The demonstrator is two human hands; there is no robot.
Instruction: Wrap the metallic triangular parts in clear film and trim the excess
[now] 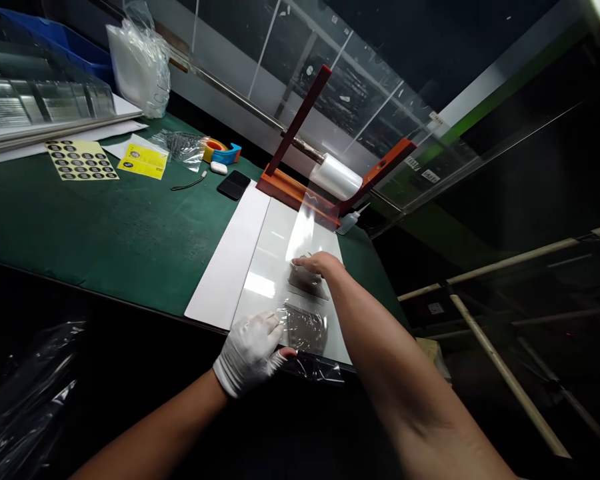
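Observation:
My left hand (253,347), in a white glove with a bare thumb tip, is at the front edge of a white glossy board (265,247). Its fingers are curled closed at the left edge of clear plastic film (307,330), which looks wrinkled there. Under the film lies a grey flat panel (300,320). Farther back, my bare right hand (317,263) rests palm down on the film over a second grey panel (305,287), index finger stretched left. Its other fingers are partly hidden. The film runs back to a roll (336,177).
A red-brown stand (290,190) carries the roll. Left of the board are a white strip (230,260), a black phone (233,185), a tape dispenser (223,152), a sticker sheet (83,161) and yellow labels (144,161) on a green mat (130,227). A small bottle (348,222) stands behind right.

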